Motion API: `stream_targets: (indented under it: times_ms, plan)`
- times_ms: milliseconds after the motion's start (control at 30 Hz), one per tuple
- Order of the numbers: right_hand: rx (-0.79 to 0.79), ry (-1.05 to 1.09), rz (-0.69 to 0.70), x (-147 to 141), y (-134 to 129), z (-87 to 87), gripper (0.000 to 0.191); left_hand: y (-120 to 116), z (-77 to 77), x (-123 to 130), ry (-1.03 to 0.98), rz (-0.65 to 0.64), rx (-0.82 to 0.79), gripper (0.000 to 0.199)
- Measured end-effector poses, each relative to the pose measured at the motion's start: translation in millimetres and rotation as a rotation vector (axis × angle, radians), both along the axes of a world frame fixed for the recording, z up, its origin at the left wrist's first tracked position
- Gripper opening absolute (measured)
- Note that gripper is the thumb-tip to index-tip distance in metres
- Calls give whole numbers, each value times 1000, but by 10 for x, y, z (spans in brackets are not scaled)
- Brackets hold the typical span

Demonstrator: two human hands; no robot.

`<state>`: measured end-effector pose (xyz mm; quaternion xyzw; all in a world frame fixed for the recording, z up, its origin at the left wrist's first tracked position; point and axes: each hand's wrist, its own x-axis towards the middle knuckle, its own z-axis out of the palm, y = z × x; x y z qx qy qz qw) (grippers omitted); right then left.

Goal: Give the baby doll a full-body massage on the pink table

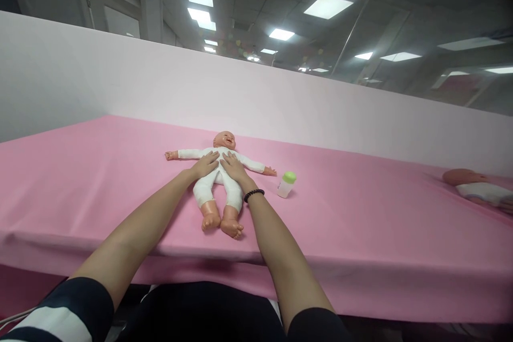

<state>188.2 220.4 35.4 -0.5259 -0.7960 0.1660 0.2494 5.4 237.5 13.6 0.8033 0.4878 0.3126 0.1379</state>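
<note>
A baby doll (218, 178) with a white cloth body lies on its back, arms spread wide and feet toward me. On the left of its torso rests my left hand (207, 165), laid flat with fingers stretched out. My right hand (233, 166) lies flat on the other side of the belly, fingertips close to those of the left. Neither hand grips anything. Just right of the doll's outstretched hand stands a small baby bottle (286, 186) with a green cap, slightly tilted in view.
A pink sheet (352, 214) covers the table, its front edge close to my body. Behind it runs a low white wall (256, 96) with glass above. Another doll (479, 187) lies at the far right, partly cut off by the frame.
</note>
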Motion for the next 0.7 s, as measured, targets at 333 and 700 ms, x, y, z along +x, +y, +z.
stream_targets:
  times_ms: [333,700]
  plan:
    - [106,-110,-233,-52,-124,65,60,-120,88,34,51,172,-19,51]
    - [201,82,113,-33,-119,57,45,-115,76,9,-23,-105,136,54]
